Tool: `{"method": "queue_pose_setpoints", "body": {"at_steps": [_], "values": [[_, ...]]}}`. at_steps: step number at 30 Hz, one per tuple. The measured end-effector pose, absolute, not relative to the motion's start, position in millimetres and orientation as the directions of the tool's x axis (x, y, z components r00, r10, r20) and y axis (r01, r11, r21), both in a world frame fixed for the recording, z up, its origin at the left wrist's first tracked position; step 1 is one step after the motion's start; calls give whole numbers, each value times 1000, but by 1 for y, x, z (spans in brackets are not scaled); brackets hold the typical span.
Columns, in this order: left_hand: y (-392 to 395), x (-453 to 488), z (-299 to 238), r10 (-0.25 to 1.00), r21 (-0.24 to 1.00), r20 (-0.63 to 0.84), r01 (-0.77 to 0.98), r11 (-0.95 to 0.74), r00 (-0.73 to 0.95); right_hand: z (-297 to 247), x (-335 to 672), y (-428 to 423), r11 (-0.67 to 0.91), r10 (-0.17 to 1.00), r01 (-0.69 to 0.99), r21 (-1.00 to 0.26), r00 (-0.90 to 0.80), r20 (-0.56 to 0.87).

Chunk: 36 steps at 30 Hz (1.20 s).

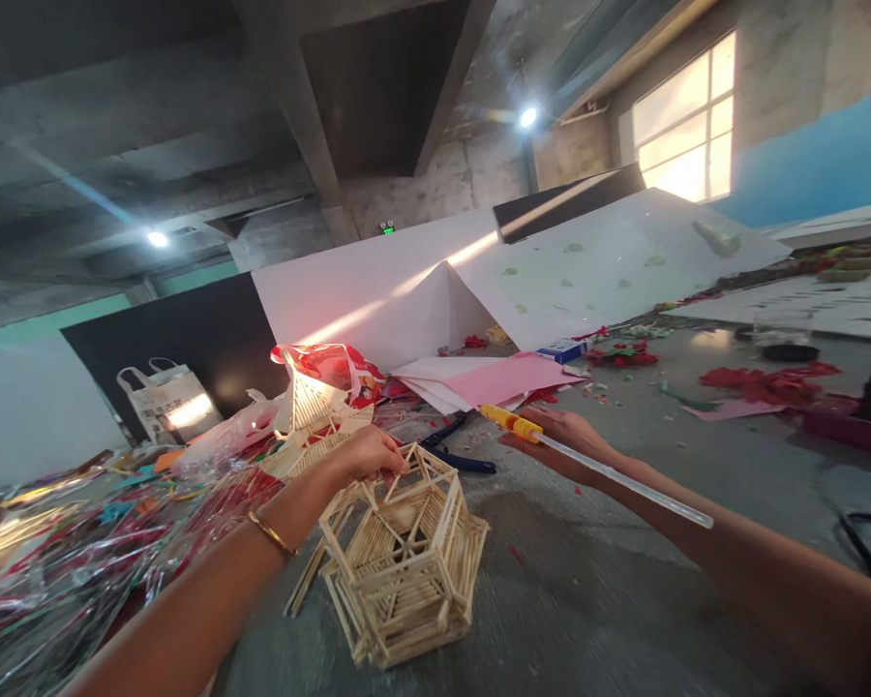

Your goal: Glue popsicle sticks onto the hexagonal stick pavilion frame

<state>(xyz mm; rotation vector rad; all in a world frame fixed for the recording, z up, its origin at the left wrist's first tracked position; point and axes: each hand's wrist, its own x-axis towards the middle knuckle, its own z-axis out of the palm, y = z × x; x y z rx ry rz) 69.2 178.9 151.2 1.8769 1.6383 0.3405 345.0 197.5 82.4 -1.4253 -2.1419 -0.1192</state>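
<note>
A many-sided model made of thin wooden sticks (413, 561) stands on the grey table, its open frame rising over slatted floors. My left hand (370, 453) is closed in a pinch at the model's far upper rim, on a short wooden stick (394, 484); the fingers partly hide it. In my right hand (562, 440), to the right of the model, is a yellow glue gun (512, 423). A long clear glue stick (624, 479) juts from its back end, over my forearm. The gun's tip points left, apart from the model. Several loose wooden sticks (312, 573) lie left of the model.
Blue-handled pliers (461, 463) lie just behind the model. Another stick-built piece (309, 411) stands behind my left hand. Clear-wrapped craft materials (181, 532) cover the left side. Pink paper (508, 378) lies farther back, and a black cable (860, 542) runs at right.
</note>
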Motion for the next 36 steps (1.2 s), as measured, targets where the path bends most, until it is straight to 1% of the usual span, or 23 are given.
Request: {"method": "queue_pose_setpoints", "body": {"at_steps": [7, 18, 29, 36], "values": [[180, 68, 151, 960, 594, -203, 804, -37, 194, 82, 346, 199, 437, 813, 876, -207, -286, 506], [178, 70, 153, 962, 585, -208, 811, -23, 178, 82, 344, 198, 428, 822, 875, -226, -272, 501], [178, 65, 149, 960, 568, -223, 823, -11, 167, 83, 344, 196, 425, 821, 883, -199, -283, 497], [175, 64, 150, 963, 556, -217, 831, -13, 161, 81, 345, 200, 430, 816, 879, -205, -281, 505]]}}
